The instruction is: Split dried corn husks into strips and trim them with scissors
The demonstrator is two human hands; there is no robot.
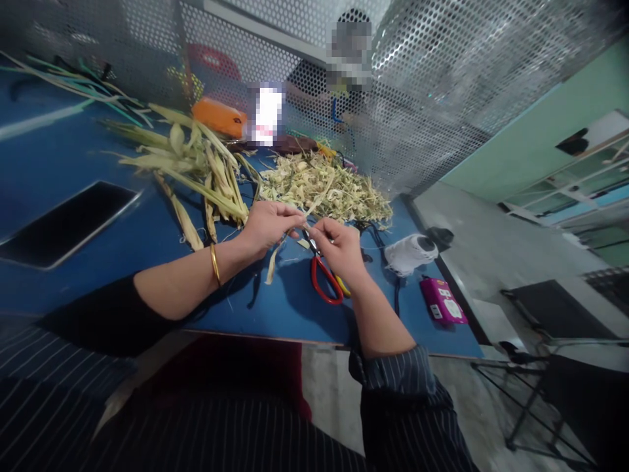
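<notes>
My left hand (272,226), with a gold bangle at the wrist, pinches a thin strip of dried corn husk (318,198) between thumb and fingertips. Close beside it, my right hand (341,246) has its fingers closed on the same strip. One end of the strip sticks up away from me; a pale piece of husk (272,265) hangs below my left fingers. Beneath my right hand are red-handled scissors (314,282), their blades partly covered by the fingers. A yellow handle (343,286) shows next to them. Beyond the hands lies a heap of husk scraps (327,190).
Longer corn husks (211,174) lie to the left, near a dark phone or tablet (69,223). An orange case (219,118) and a lit screen stand by the perforated metal panel (295,69). At right are a white thread spool (409,254) and a magenta packet (442,301).
</notes>
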